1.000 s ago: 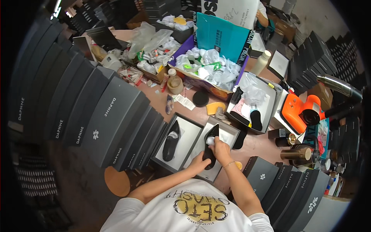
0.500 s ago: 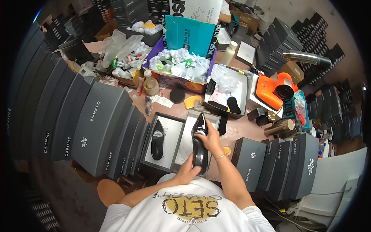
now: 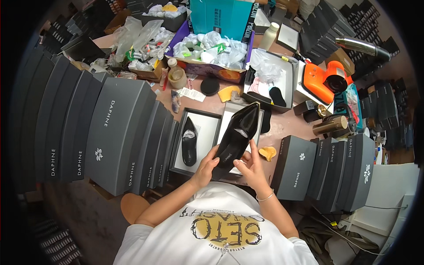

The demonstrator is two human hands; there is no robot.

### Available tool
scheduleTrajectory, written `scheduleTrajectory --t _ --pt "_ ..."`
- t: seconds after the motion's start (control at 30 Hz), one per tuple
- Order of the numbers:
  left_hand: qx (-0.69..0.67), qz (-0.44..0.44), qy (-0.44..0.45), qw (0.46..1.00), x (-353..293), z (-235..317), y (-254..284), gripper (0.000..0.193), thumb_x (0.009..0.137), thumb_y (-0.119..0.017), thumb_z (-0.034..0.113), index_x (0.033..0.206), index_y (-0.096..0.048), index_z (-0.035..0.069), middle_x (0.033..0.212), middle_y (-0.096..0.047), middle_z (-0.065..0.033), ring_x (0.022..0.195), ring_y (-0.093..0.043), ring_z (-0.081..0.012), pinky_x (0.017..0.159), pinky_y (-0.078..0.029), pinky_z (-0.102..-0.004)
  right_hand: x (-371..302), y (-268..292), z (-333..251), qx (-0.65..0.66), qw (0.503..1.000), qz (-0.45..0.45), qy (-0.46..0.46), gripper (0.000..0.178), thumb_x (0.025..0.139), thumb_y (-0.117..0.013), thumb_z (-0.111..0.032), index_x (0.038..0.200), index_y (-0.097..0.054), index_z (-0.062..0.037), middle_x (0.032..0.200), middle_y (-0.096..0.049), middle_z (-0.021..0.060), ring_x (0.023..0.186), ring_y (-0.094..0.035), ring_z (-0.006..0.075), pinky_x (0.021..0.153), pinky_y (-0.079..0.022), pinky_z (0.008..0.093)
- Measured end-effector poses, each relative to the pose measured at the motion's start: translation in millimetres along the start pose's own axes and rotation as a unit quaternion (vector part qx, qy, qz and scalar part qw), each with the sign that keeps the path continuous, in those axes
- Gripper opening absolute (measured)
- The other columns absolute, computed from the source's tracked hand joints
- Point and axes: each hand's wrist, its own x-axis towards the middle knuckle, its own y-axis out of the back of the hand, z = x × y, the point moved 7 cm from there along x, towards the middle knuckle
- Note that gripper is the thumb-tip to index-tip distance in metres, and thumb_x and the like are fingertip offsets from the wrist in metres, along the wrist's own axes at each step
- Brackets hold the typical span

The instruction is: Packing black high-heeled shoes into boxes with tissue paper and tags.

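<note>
A black pointed-toe shoe (image 3: 234, 137) is held up between my two hands, tilted with its toe away from me and its insole facing up; something whitish shows in its toe. My left hand (image 3: 206, 166) grips the heel end from the left side. On the right side, my right hand (image 3: 251, 163) grips it near the heel, thumb against the edge. The matching black shoe (image 3: 189, 143) lies in the left half of an open shoe box (image 3: 205, 128). Behind the held shoe is a pale box half (image 3: 228, 114), partly covered.
Stacked dark grey shoe boxes (image 3: 117, 137) stand at the left, more boxes (image 3: 293, 168) at the right. Beyond are a bottle of liquid (image 3: 176, 75), a black round lid (image 3: 210, 86), a yellow sponge (image 3: 268, 153), an orange device (image 3: 316, 84) and a purple carton (image 3: 207, 70) of crumpled plastic.
The shoe has come up closer to me and tilted so its inside shows more. My right hand has slid from the toe area back toward the heel.
</note>
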Motion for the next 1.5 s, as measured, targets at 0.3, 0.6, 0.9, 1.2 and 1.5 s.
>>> scheduleTrajectory --t 0.3,0.6,0.9,1.2,1.5 --pt "0.01 -0.017 0.019 1.0 -3 -7 -5 0.06 0.087 -0.039 0.026 0.137 -0.032 -0.007 0.133 -0.044 -0.0179 0.125 -0.042 -0.0223 0.106 -0.03 -0.0319 -12 4 -1 0.017 0.999 0.025 0.011 0.083 0.088 -0.056 0.003 0.148 0.0 -0.0027 0.121 -0.053 0.0159 0.106 -0.054 0.017 0.089 -0.046 0.0295" --pt "0.127 0.403 0.143 0.895 -46 -77 170 0.068 0.087 -0.061 0.021 0.142 -0.028 -0.003 0.137 -0.042 -0.0186 0.125 -0.043 -0.0287 0.105 -0.034 -0.0365 -9 40 3 -0.037 0.994 0.098 0.001 0.07 0.085 -0.054 0.005 0.146 -0.019 0.0004 0.109 -0.059 0.0105 0.091 -0.057 0.0096 0.078 -0.046 0.0225" --pt "0.063 0.314 -0.042 0.947 -45 -51 123 0.055 0.081 -0.048 0.007 0.134 -0.043 -0.002 0.113 -0.056 -0.0085 0.097 -0.054 -0.0146 0.084 -0.044 -0.0274 0 7 27 -0.001 0.998 0.062 -0.027 0.072 0.088 -0.058 0.002 0.147 -0.017 -0.0024 0.11 -0.059 0.0135 0.097 -0.059 0.0145 0.086 -0.047 0.0257" --pt "0.164 0.24 -0.262 0.92 -71 39 42 0.055 0.085 -0.046 0.017 0.133 -0.041 -0.01 0.13 -0.046 -0.0202 0.117 -0.05 -0.0268 0.1 -0.038 -0.0357 -21 -19 1 0.082 0.996 0.045 0.005 0.076 0.088 -0.056 0.005 0.148 -0.011 -0.0022 0.122 -0.052 0.0165 0.109 -0.053 0.017 0.094 -0.043 0.0286" --pt "0.181 0.301 -0.03 0.936 -44 -8 108 0.049 0.085 -0.049 0.003 0.133 -0.043 -0.006 0.128 -0.049 -0.0154 0.113 -0.052 -0.0255 0.099 -0.039 -0.0341 -35 85 20 0.107 0.965 0.233 -0.049 0.034 0.087 -0.039 0.001 0.119 -0.052 -0.0002 0.101 -0.063 0.0076 0.087 -0.062 0.0145 0.079 -0.052 0.0276"
